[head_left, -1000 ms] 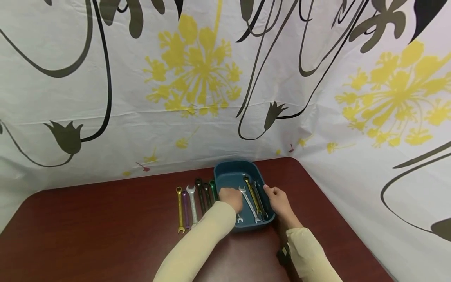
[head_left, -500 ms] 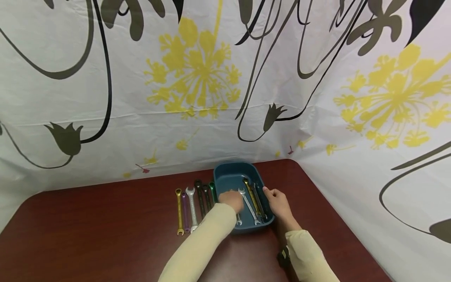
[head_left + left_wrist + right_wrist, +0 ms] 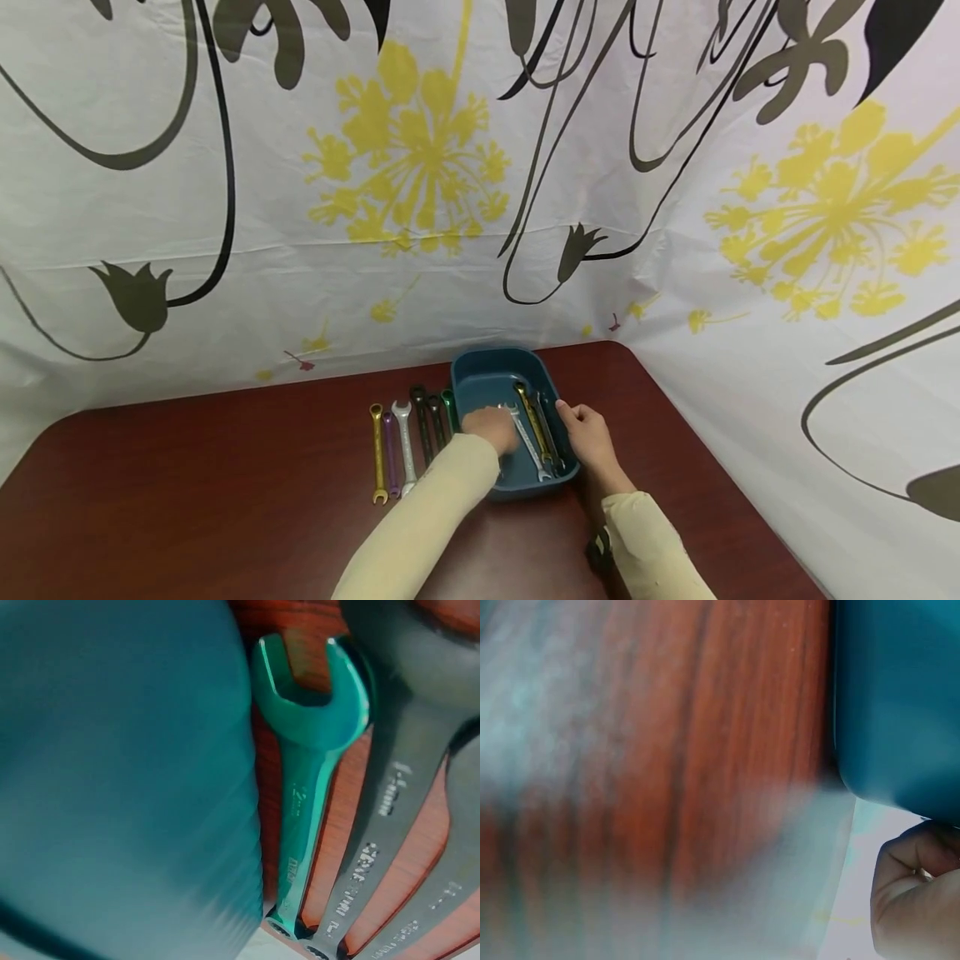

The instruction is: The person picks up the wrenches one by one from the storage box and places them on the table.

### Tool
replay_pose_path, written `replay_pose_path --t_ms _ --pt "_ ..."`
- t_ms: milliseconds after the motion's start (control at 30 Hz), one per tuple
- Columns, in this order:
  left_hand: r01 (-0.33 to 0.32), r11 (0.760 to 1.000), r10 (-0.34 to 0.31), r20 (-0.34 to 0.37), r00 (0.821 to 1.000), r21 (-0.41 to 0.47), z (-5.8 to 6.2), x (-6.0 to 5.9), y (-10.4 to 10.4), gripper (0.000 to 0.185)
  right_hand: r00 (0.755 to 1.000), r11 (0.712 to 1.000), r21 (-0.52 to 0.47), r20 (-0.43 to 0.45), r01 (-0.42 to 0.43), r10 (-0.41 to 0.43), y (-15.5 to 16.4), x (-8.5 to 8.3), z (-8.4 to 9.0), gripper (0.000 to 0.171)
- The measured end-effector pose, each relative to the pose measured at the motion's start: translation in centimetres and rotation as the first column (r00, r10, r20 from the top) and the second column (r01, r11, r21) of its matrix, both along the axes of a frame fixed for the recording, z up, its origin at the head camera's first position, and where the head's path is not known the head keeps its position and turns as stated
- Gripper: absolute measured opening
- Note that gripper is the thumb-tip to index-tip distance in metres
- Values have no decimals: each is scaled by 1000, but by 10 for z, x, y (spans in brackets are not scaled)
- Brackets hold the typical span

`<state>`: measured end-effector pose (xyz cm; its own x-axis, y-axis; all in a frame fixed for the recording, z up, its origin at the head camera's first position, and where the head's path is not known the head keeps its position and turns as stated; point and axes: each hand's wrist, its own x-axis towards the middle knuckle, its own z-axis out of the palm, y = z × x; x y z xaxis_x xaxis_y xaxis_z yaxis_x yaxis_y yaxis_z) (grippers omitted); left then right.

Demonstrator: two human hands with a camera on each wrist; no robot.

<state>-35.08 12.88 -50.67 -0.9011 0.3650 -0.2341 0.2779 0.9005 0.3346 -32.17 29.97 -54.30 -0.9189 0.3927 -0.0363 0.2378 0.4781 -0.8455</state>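
Observation:
A blue plastic tray (image 3: 487,358) stands on the table, holding a silver combination wrench (image 3: 529,444), a gold wrench (image 3: 534,429) and a dark wrench (image 3: 552,435). My left hand (image 3: 491,427), slightly blurred, is down inside the tray's left half. Its fingers curl on a small silver wrench that is mostly hidden beneath the hand and sleeve. My right hand (image 3: 590,429) grips the tray's right rim, thumb on top; its curled fingers (image 3: 900,870) show at the tray's edge in the right wrist view. Just outside the tray lies a green wrench (image 3: 304,787).
Left of the tray, a row continues with dark wrenches (image 3: 382,787), a silver wrench (image 3: 406,446), a purple wrench (image 3: 391,458) and a gold wrench (image 3: 378,454). The reddish-brown table (image 3: 225,483) meets a flower-patterned sheet (image 3: 300,208) behind and at right.
The small silver wrench's lower end, visible below my left hand earlier, has slipped mostly out of sight by the sleeve. My left hand stays inside the tray; my right hand keeps its grip.

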Motion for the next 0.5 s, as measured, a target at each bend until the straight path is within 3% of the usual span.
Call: replay_pose_path --t_ms 200,500 --pt "-14 1000 15 -15 1000 24 -1 0 0 20 1000 1000 1 5 -1 1 -1 2 2 42" --pt "-44 987 45 -5 999 154 9 -5 -4 45 1000 999 31 15 -15 15 0 0 3 43"
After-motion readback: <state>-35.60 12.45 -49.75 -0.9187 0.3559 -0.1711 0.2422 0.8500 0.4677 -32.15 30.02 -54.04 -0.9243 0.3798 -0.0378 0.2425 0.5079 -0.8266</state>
